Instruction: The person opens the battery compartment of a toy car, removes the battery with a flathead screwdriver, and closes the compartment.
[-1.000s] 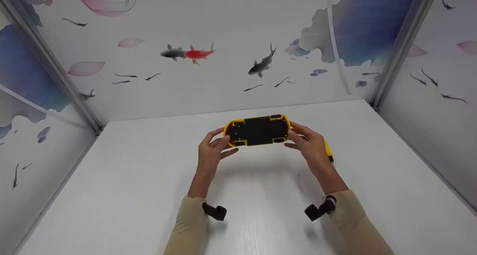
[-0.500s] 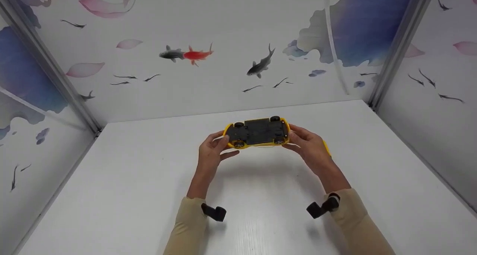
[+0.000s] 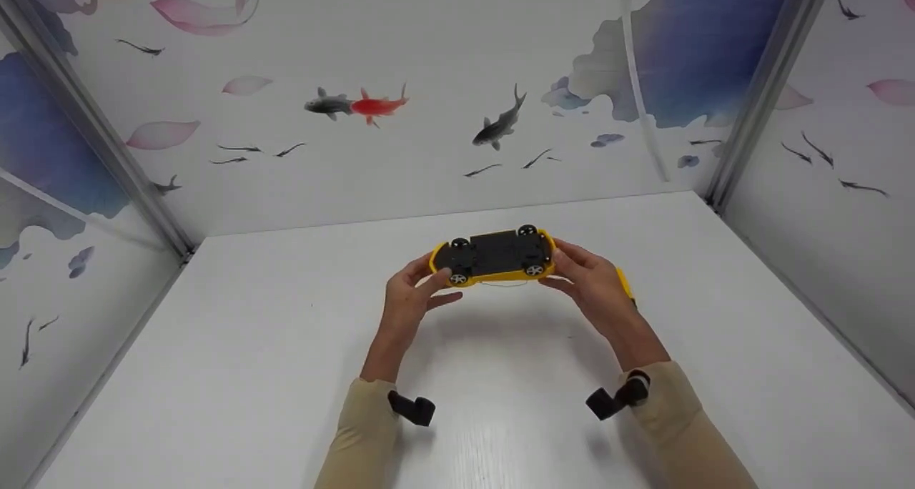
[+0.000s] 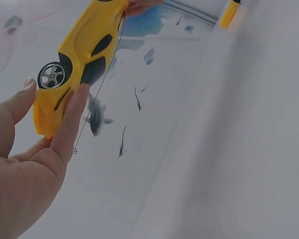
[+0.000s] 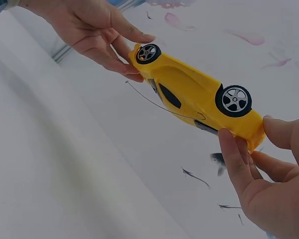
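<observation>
Toy car (image 5: 197,94), blk underside (image 3: 497,253) (head cam), windows (image 5: 170,95) (wrist cams)

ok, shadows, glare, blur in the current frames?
Head: diffuse shadows below the yellow toy car, pale sheen on the white table near the bottom edge; left wrist: broad soft-edged shadow on the table, lower wheel spokes readable; right wrist: similar soft shadow, nearer wheel spokes clear.

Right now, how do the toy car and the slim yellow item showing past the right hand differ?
The toy car is held up between the left hand and right hand; the slim yellow item lies on the table. The toy car is broad and wheeled; the slim yellow item shows no wheels. Both combine yellow with black.
</observation>
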{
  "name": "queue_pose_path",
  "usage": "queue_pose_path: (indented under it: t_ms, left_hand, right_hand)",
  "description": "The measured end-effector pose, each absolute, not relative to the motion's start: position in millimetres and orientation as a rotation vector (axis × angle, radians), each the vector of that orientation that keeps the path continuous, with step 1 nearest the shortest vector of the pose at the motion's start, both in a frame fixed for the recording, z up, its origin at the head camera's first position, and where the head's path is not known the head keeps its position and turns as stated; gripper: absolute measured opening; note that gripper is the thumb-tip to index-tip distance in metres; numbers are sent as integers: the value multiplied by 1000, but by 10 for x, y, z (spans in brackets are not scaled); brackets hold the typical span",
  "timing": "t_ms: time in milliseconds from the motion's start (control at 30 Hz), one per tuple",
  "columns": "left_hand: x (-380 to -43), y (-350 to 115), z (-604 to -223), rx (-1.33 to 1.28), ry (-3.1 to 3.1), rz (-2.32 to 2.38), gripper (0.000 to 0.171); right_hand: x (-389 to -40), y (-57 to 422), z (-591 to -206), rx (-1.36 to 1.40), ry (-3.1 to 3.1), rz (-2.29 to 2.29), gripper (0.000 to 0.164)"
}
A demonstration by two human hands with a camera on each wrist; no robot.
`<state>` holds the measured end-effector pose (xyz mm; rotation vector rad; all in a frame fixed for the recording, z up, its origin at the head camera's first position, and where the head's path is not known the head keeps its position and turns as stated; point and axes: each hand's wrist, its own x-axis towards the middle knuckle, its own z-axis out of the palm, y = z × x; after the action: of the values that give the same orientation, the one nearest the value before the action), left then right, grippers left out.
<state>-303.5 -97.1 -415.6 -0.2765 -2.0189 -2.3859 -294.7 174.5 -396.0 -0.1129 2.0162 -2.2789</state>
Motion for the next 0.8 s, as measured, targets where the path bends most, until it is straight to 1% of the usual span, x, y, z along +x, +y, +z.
queue_pose_path:
  t_ms: [200,400,600,800]
  left_hand:
    - [-3034,-961,-4172,-227,-1964,-2402,65]
    - [-3032,-961,-4183,-166,-1920,-2390,60]
    - [-3037,-965,-4167,-113,-1905,-2395,61]
    - [-3009,-967,-4134,-89,-1900,-2378,53]
  right_hand:
    - [-2943,1733,-3965,-95,1998,-2289,57]
    - [-2935,1715,-3972,-63,1973,-2278,56]
    - [-2938,1707,-3959,-28,1920,-2292,56]
    - [-2934,1701,-3949,-4,1900,-2262,55]
